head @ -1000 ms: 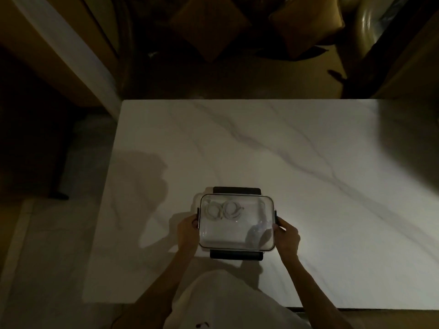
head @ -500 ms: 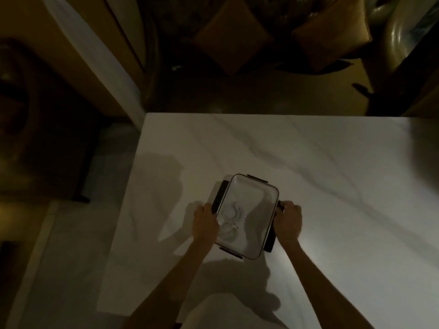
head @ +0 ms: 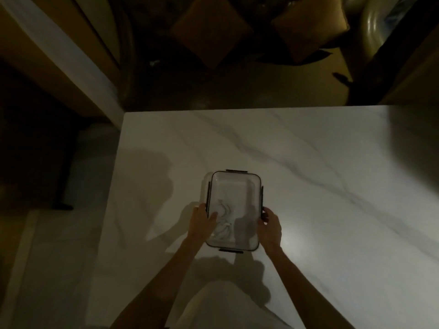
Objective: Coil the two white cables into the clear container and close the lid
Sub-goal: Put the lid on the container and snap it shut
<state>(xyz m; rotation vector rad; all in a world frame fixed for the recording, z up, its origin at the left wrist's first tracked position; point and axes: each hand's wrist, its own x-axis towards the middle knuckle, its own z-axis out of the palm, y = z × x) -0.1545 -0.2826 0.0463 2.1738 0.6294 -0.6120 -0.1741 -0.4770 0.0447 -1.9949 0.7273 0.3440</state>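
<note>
The clear container [head: 237, 186] lies on the white marble table [head: 332, 186] with its lid on and its long side running away from me. Dark latches show on all its sides. Two coiled white cables [head: 223, 222] lie inside, in the near left half. My left hand [head: 202, 222] grips the container's left edge, thumb resting on the lid. My right hand [head: 269, 224] holds the right edge by the dark side latch [head: 262, 200].
The table's far edge [head: 237, 111] and left edge [head: 111, 198] drop to a dim floor. Brown cushions [head: 308, 27] and dark furniture lie beyond the far edge. A wall edge [head: 71, 67] runs at the upper left.
The container has been turned from lying crosswise to lying lengthwise away from me, with both hands staying on its sides. The view has shifted as my head moved.
</note>
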